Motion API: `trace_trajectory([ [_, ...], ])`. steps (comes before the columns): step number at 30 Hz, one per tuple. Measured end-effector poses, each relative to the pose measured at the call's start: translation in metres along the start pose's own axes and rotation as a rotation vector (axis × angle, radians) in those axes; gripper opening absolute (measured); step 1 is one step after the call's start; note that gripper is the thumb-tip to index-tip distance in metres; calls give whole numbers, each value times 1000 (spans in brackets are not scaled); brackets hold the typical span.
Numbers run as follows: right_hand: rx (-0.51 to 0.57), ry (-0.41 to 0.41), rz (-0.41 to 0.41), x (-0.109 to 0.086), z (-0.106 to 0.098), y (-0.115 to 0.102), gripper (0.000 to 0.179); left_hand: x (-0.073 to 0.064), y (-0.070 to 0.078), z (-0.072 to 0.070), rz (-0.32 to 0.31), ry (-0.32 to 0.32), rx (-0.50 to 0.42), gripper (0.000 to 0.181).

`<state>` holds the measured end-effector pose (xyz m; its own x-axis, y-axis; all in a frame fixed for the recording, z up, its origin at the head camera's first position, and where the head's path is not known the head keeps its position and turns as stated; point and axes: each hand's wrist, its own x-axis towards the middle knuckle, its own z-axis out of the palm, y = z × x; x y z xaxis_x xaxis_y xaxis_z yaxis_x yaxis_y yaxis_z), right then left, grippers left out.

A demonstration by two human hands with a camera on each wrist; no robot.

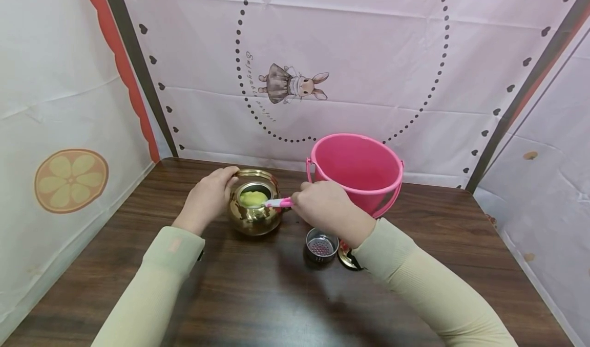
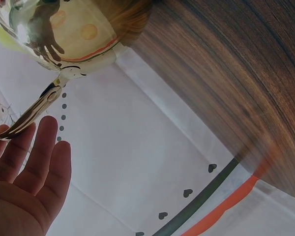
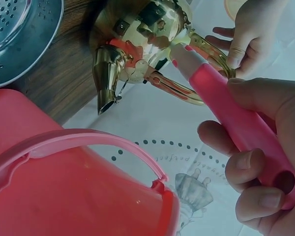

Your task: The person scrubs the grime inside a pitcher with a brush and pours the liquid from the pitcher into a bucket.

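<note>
A shiny gold teapot (image 1: 254,225) stands lidless on the table, its opening facing up toward the head view. My left hand (image 1: 203,199) holds the teapot's arched handle (image 2: 32,110) between thumb and forefinger, the other fingers extended. The right hand (image 1: 328,207) grips a sponge brush by its pink handle (image 3: 231,110), fingers wrapped around it. From its white neck (image 3: 187,60) the brush reaches into the teapot's mouth, where a yellow-green sponge head (image 1: 252,198) shows inside. The teapot's spout (image 3: 106,81) points to the right, toward the bucket.
Right behind my right hand stands a pink bucket (image 1: 357,165) with its handle hanging down. A perforated metal strainer (image 1: 321,245) sits in front of the bucket. Beside it, a gold lid (image 1: 346,259) with a black knob is partly covered by my right sleeve. Printed cloth walls (image 1: 369,70) enclose the table.
</note>
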<state>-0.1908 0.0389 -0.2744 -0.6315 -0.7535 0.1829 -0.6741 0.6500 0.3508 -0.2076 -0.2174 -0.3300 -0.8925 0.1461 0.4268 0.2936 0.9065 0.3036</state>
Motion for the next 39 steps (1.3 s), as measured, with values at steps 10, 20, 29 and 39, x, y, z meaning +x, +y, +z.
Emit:
trace_trajectory([
  [10,23,-61,57,0,-5,2,19,0,0,0,-5,-2,-1,27],
  [20,25,-107,99,3,-10,2,15,0,0,0,-7,-9,1,26],
  [29,9,-133,110,4,-10,4,12,0,0,0,-7,-10,1,26],
  [39,5,-132,121,5,-7,4,8,0,1,-1,-2,-14,0,26],
])
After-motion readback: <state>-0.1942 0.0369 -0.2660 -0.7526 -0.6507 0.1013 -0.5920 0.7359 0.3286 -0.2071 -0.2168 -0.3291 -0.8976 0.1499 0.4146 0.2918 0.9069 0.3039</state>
